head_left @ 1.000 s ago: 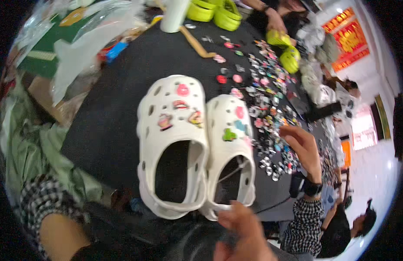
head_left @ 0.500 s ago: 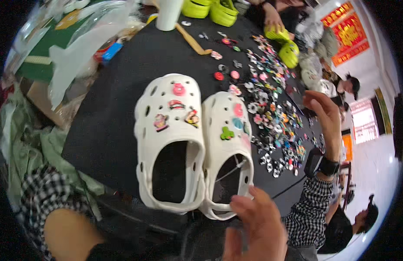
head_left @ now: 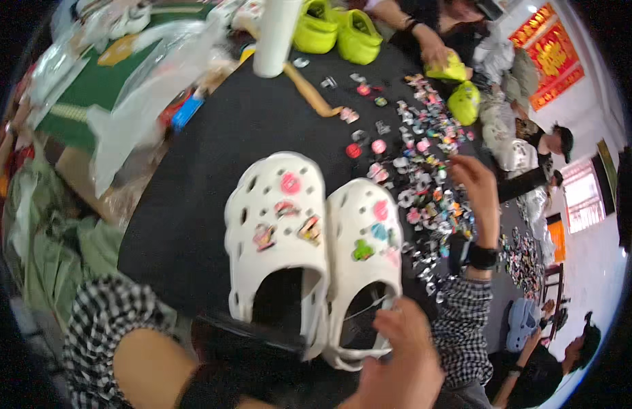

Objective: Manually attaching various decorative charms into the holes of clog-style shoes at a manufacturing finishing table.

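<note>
2 hands half-open: left (head_left: pixel 406 354) by white clog (head_left: pixel 355 270); right (head_left: pixel 477 183) above charms (head_left: pixel 423 183); contact unclear

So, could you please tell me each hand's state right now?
Left hand: open by the right white clog; contact unclear.
Right hand: loosely curled over shoe charms; grip cannot be told.

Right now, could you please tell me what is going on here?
A pair of white clogs, fitted with colourful charms, sits on a black table. The person's left hand is at the heel of the right-hand clog, though contact is unclear. Their right hand is over scattered charms; whether its fingers hold anything is unclear. Across the table, another person's hand is on a yellow-green clog.
</note>
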